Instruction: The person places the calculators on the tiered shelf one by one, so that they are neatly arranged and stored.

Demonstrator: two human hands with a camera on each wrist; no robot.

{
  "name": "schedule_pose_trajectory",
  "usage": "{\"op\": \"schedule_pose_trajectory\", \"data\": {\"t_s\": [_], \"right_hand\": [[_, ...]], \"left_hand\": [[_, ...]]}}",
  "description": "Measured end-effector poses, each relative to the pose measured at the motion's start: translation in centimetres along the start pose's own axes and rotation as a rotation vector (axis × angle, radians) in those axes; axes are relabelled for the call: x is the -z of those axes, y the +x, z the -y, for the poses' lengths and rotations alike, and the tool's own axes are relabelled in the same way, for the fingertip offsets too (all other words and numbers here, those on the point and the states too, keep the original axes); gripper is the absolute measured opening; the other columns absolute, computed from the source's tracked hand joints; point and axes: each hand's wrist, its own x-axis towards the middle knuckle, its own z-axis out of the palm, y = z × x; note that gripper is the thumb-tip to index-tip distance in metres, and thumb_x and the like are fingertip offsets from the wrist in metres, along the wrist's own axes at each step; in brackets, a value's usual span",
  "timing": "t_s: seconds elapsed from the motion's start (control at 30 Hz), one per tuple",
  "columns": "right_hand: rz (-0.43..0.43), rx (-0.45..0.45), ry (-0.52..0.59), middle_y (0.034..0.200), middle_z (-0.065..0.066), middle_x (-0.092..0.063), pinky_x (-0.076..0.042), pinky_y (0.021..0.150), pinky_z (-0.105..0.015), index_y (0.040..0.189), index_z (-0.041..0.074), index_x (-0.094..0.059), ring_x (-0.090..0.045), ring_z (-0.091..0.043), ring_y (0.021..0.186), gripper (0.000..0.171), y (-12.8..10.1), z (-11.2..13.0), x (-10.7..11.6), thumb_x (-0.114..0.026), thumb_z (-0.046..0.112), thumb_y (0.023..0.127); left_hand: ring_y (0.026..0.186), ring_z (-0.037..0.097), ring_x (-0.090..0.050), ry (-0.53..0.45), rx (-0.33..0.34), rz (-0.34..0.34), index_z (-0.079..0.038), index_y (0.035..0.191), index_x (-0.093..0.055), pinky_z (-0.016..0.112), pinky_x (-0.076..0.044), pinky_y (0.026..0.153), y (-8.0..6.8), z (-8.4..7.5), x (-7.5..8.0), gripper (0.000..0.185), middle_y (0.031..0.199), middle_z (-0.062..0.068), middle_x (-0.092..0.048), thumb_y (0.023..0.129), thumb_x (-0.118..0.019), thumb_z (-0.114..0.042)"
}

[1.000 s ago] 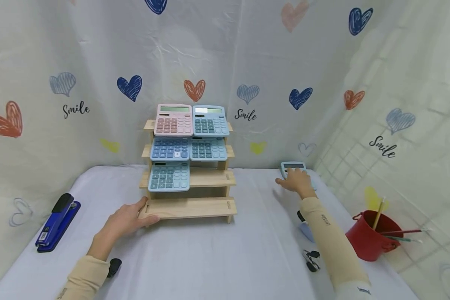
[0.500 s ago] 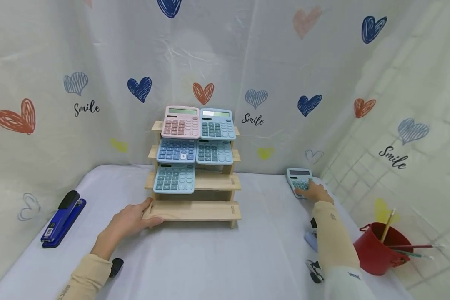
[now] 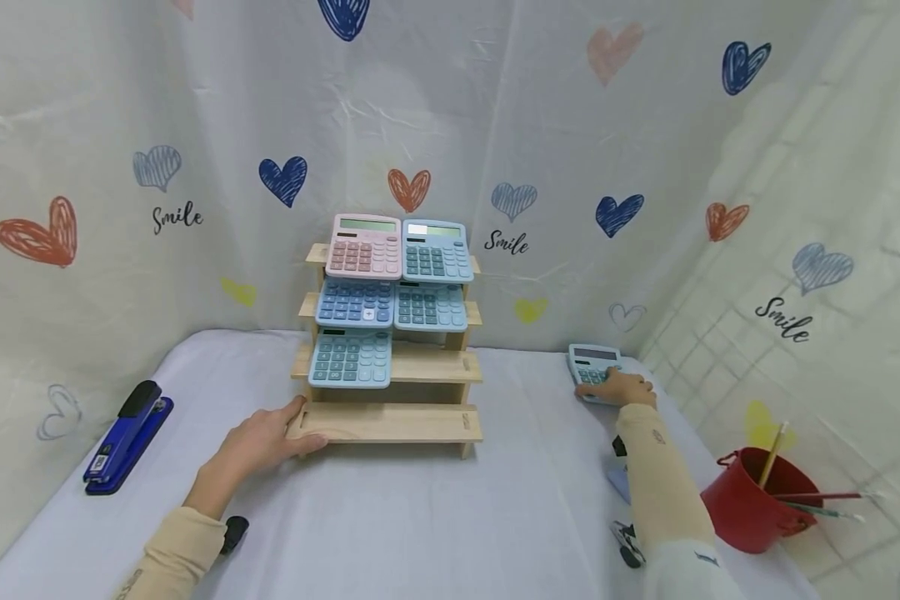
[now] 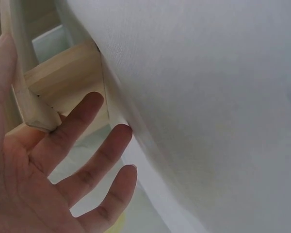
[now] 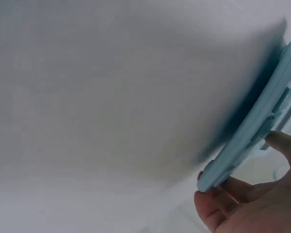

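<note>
A wooden tiered rack stands mid-table with a pink calculator and several blue ones on its upper steps. My left hand rests at the rack's lower left corner, thumb along the wood and fingers straight and spread. At the back right, a light-blue calculator lies by the curtain. My right hand holds its near end. In the right wrist view the calculator is tilted up off the cloth, pinched between thumb and fingers.
A blue stapler lies at the left edge. A red bucket with brushes stands front right. Small black clips and a pale blue item lie beside my right forearm. A black object lies by my left sleeve.
My right hand slid from on top of the light-blue calculator to its near end and took hold of it. The left hand stayed on the rack.
</note>
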Motion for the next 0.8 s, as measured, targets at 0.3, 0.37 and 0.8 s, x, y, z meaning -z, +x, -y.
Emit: {"op": "schedule_pose_trajectory", "data": {"t_s": [0.3, 0.37, 0.8], "right_hand": [[0.043, 0.103, -0.026, 0.154, -0.040, -0.029, -0.040, 0.101, -0.066, 0.161, 0.005, -0.015, -0.042, -0.056, 0.131, 0.107, -2.0, 1.9, 1.2, -0.052, 0.074, 0.087], [0.035, 0.141, -0.019, 0.154, -0.040, -0.028, -0.039, 0.102, -0.067, 0.161, 0.005, -0.014, -0.040, -0.057, 0.133, 0.108, -2.4, 2.5, 1.1, -0.052, 0.075, 0.087], [-0.154, 0.320, -0.069, 0.128, -0.034, -0.056, -0.045, 0.077, -0.043, 0.158, 0.010, -0.031, -0.055, -0.036, 0.101, 0.104, -8.9, 7.5, -0.5, -0.057, 0.077, 0.082]], "left_hand": [[0.112, 0.048, -0.062, 0.006, -0.023, -0.003, -0.002, 0.154, -0.034, 0.061, -0.050, 0.082, 0.0, 0.0, 0.0, 0.105, 0.137, 0.037, -0.054, 0.083, -0.062, -0.074], [0.113, 0.049, -0.062, 0.005, -0.024, -0.001, -0.002, 0.154, -0.034, 0.061, -0.050, 0.082, -0.1, 0.0, 0.1, 0.105, 0.138, 0.037, -0.054, 0.083, -0.062, -0.074], [0.113, 0.048, -0.062, 0.001, -0.022, 0.012, -0.001, 0.155, -0.033, 0.061, -0.050, 0.083, -0.1, -0.1, 0.3, 0.107, 0.139, 0.037, -0.052, 0.083, -0.061, -0.076]]}}
